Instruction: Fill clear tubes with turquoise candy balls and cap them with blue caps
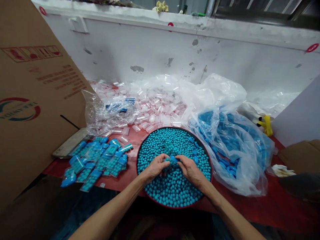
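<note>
Both hands meet over a round red-rimmed tray (137,163) full of turquoise beads (175,191). My left hand (156,168) is closed in a pinch around a small clear plastic container with beads in it, mostly hidden by the fingers. On the container's right end sits a blue cap (173,159), pinched by the fingertips of my right hand (191,170). Whether the cap is fully seated cannot be seen. A few loose blue caps (195,156) lie on the beads at the tray's right side.
To the left is a pile of bead-filled, blue-capped containers (100,160), beside a tall cardboard box (37,86). Transparent containers without caps (160,108) spread behind the tray. A plastic bag (240,146) of blue caps lies right, near a yellow object (268,126). A white wall (150,50) stands behind.
</note>
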`<state>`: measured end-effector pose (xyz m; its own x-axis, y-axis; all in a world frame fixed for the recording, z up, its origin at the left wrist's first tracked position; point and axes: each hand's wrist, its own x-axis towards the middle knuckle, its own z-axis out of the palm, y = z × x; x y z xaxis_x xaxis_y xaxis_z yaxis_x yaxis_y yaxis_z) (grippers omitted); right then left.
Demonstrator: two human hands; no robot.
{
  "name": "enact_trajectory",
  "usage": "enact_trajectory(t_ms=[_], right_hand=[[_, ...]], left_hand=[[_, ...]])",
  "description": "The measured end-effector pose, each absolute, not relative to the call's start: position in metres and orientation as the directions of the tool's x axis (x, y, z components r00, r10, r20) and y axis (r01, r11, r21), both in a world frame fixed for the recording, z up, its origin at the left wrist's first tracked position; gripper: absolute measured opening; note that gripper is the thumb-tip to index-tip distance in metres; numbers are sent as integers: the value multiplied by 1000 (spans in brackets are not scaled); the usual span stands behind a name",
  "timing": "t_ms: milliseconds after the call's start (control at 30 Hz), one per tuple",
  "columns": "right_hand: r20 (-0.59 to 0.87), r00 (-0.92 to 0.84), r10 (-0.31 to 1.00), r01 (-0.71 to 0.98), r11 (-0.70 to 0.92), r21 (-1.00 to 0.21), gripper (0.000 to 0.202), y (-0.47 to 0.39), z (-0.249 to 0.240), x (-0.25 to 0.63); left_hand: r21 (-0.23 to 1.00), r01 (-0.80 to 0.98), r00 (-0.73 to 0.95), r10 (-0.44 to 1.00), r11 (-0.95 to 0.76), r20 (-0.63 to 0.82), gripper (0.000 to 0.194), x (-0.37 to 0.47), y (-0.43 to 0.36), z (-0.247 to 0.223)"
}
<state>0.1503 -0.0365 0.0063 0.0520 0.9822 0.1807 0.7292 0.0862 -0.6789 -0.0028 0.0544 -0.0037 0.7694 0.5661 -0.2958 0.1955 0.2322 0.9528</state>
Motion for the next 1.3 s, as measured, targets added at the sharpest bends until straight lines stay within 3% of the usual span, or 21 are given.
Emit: enact_trajectory(t_ms=[233, 433, 533, 833, 900, 1000, 1133, 1300], right_hand=[[144, 217, 966, 577, -8, -817, 20, -40, 25, 149], [62, 299, 952, 457, -86, -886, 20, -33, 23, 140], [85, 255, 963, 469, -47, -882, 19, -36, 24, 143], [180, 31, 983, 591, 128, -797, 18, -43, 32, 150], [127, -8, 992, 494, 114, -862, 15, -45, 34, 153], [-24, -17, 1000, 174, -21, -985, 22, -46, 35, 156], [-184, 185, 965, -212, -143, -967, 42, -40, 27, 148], [-192, 373, 908, -226, -112, -968, 53, -31, 20, 134]], left_hand=[[956, 150, 791, 550, 252, -268, 32, -3, 49, 3], [965, 88, 774, 593, 248, -223, 51, -1, 40, 6], [965, 85, 775, 592, 249, -221, 52, -2, 37, 8], [969, 89, 696, 682, 230, -226, 31, 5, 26, 12], [964, 117, 695, 673, 240, -252, 33, 2, 26, 13], [956, 129, 752, 602, 263, -268, 36, -5, 28, 16], [965, 141, 781, 575, 221, -246, 31, -9, 27, 20], [982, 155, 763, 618, 109, -189, 28, -8, 26, 26]])
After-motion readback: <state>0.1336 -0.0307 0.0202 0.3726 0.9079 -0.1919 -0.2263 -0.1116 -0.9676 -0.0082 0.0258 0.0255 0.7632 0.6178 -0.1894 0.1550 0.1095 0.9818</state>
